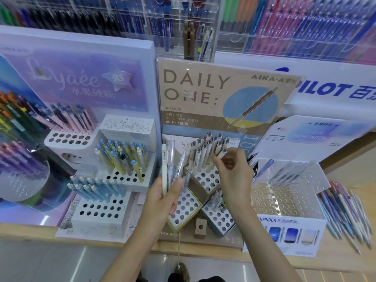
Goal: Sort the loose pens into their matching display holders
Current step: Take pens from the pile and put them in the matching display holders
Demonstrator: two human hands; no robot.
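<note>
In the head view, your left hand (166,194) grips a bundle of white and clear pens (164,165) upright above the counter (142,249). Your right hand (234,171) pinches a cream pen (223,154) standing in the Daily One holder (205,178).

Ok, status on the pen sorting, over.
Left hand grips loose pens. Right hand pinches a beige pen over the Daily One holder. Free holes there, nothing in the way.
</note>
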